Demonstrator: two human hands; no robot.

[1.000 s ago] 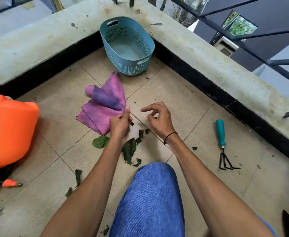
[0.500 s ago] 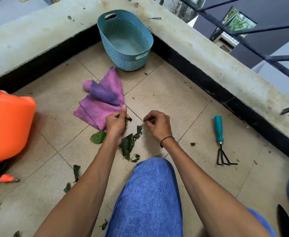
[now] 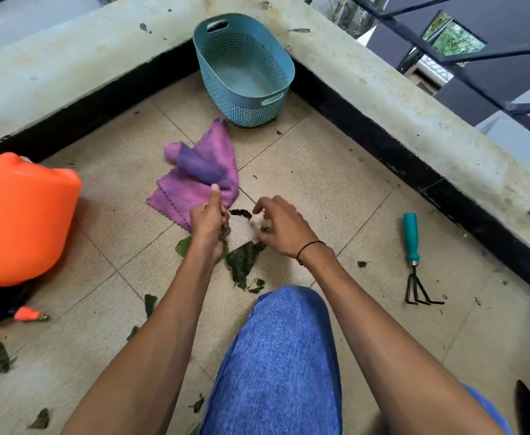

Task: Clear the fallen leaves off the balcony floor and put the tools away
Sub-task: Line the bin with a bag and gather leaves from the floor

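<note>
Balcony corner, tiled floor [image 3: 320,171] far from cleared. Orange jug [image 3: 19,218] at left, empty blue basket [image 3: 276,98] in the corner, purple cloth [image 3: 194,180] spread just before it. Teal-handled hand rake [image 3: 412,246] lying untouched at right, well apart from the basket, not yet put away. Fallen leaves scattered across the tiles: largest leaf [image 3: 241,262] between the wrists, a curled one [image 3: 240,212] between the hands, more near the denim knee [image 3: 282,356] and at lower left. None visible in the basket, so by the look of it nearly all of the job left. Left hand [image 3: 209,222] fisted, thumb up along the cloth's edge, seemingly bunching gathered leaf scraps; contents hard to make out. Right hand [image 3: 279,227] loosely spread, fingers curved downward over the small scraps, holding nothing visible.
</note>
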